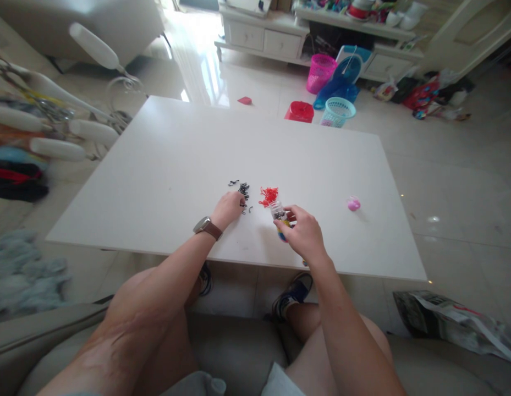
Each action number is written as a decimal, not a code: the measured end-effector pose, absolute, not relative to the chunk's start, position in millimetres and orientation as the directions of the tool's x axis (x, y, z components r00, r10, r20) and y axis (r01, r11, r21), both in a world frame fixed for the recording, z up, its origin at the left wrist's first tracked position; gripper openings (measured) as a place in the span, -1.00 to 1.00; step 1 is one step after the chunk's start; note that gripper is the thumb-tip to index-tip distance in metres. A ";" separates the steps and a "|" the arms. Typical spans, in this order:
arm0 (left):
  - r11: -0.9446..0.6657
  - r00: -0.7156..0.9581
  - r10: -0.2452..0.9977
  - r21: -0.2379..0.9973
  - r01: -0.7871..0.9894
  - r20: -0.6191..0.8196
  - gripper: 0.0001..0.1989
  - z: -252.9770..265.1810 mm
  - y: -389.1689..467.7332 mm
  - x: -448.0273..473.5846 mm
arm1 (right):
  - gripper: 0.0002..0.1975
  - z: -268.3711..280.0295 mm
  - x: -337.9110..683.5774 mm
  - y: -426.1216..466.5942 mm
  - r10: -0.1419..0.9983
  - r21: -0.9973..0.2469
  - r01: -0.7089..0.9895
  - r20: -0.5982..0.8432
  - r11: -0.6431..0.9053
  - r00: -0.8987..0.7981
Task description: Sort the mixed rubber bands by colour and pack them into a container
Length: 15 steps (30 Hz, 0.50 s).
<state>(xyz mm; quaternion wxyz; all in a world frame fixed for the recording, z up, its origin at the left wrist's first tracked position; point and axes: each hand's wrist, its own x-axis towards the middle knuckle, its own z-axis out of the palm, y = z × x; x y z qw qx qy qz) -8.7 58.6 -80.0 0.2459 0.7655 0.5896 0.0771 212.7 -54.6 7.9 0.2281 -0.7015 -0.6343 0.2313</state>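
Note:
On the white table [197, 143] lies a small heap of black hair elastics or similar little bands [244, 190], with a few strays beside it. My left hand [229, 208], wearing a watch, has its fingers closed down at the heap's near edge; what is in them is hidden. A pile of small red bands [269, 196] lies just to the right. In my right hand [303, 228] is a small clear jar [277, 211], tilted, its open mouth towards the red pile. Dark pieces and some yellow and blue show inside. A pink object [353, 204], perhaps the lid, rests further right.
Beyond the table stand a red stool [300, 111], a light blue basket [338, 110] and a pink basket [321, 73]. White-handled metal items [94, 47] are at the left. A plastic bag [457, 319] lies on the sofa at right.

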 end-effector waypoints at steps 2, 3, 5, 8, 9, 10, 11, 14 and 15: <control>-0.182 0.298 0.936 0.469 0.864 -0.187 -0.82 -79.3 57.9 -8.0 | -0.74 7.4 212.6 -54.6 0.995 -0.612 0.786 -0.036 -0.093 0.090; -0.180 0.299 0.935 0.468 0.865 -0.193 -0.82 -79.0 57.8 -7.7 | -0.74 7.2 212.6 -54.5 0.995 -0.611 0.786 -0.038 -0.094 0.090; -0.177 0.300 0.933 0.472 0.864 -0.200 -0.82 -77.6 58.3 -7.2 | -0.74 6.7 212.5 -54.3 0.995 -0.610 0.787 -0.043 -0.096 0.088; -0.148 0.290 0.934 0.515 0.844 -0.208 -0.82 -71.1 62.4 -7.9 | -0.73 5.5 212.6 -53.6 0.994 -0.604 0.790 -0.047 -0.104 0.094; -0.127 0.286 0.934 0.546 0.828 -0.217 -0.83 -67.5 64.5 -8.6 | -0.73 5.0 212.6 -53.4 0.994 -0.601 0.792 -0.051 -0.108 0.097; -0.099 0.279 0.933 0.582 0.807 -0.228 -0.85 -63.3 66.7 -9.5 | -0.73 4.6 212.7 -53.3 0.994 -0.596 0.795 -0.056 -0.112 0.098; -0.066 0.270 0.932 0.620 0.781 -0.241 -0.86 -58.8 68.8 -10.7 | -0.73 4.3 212.7 -53.2 0.993 -0.590 0.799 -0.063 -0.115 0.097; 0.033 0.230 0.935 0.711 0.702 -0.270 -0.88 -46.5 73.0 -14.5 | -0.72 3.4 212.5 -53.0 0.993 -0.573 0.811 -0.081 -0.118 0.088; 0.061 0.216 0.936 0.732 0.679 -0.278 -0.89 -43.5 73.5 -15.6 | -0.72 3.1 212.5 -53.0 0.993 -0.570 0.813 -0.084 -0.118 0.085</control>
